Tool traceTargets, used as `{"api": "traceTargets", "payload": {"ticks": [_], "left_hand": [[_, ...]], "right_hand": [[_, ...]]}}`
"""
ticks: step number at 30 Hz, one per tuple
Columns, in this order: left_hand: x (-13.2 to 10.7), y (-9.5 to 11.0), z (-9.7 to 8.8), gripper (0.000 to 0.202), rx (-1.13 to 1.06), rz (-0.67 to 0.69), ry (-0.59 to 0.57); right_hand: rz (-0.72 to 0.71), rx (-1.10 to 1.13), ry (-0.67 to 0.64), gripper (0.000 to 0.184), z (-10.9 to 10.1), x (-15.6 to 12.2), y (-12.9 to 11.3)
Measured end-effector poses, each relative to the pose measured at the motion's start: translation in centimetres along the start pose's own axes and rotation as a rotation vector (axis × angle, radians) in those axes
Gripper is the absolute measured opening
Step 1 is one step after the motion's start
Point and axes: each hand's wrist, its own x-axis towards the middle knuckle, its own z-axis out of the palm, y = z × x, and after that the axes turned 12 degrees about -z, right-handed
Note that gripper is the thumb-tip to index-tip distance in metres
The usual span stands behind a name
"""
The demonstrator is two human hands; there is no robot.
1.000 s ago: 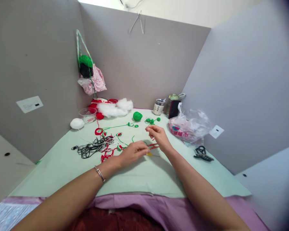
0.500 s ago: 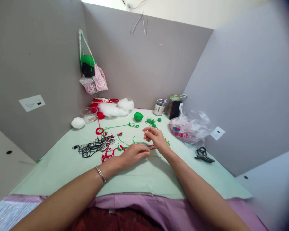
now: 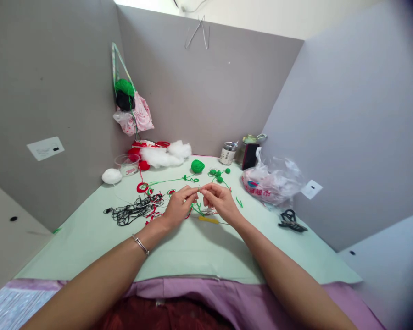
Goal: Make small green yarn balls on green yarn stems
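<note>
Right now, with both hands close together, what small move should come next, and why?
Probably steady the left hand and ease the right hand slightly away: their fingertips nearly meet, and whatever is between them is too small to make out, so a little gap might show it. The yellow-handled tool lies below, in neither hand, so it can likely wait.

A small pale thing point(image 3: 199, 188), too small to make out, is pinched at the fingertips where the left grip point(image 3: 182, 205) and right grip point(image 3: 220, 200) meet. Below it, loose green yarn point(image 3: 197, 210) curls in thin strands on the tabletop point(image 3: 213, 256). Just nearer the front edge, a slim tool with a yellow handle point(image 3: 208, 220) lies flat, nearly crosswise, its thin shaft pointing right. A reddish tool point(image 3: 210, 211) lies just beyond, partly hidden by the right grip.
</note>
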Motion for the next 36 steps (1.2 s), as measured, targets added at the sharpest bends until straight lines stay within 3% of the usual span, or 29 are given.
{"api": "traceTargets", "payload": {"ticks": [18,36], "left_hand": [[-0.3,-0.5,0.4,0.031,0.045,0.073,0.041],[-0.4,-0.3,0.4,0.029,0.134,0.032,0.024]], "right_hand": [[0.111,-0.019,-0.003,0.022,0.5,0.0,-0.5],[0.062,-0.080,-0.033,0.024,0.6,-0.1,0.6]]}}
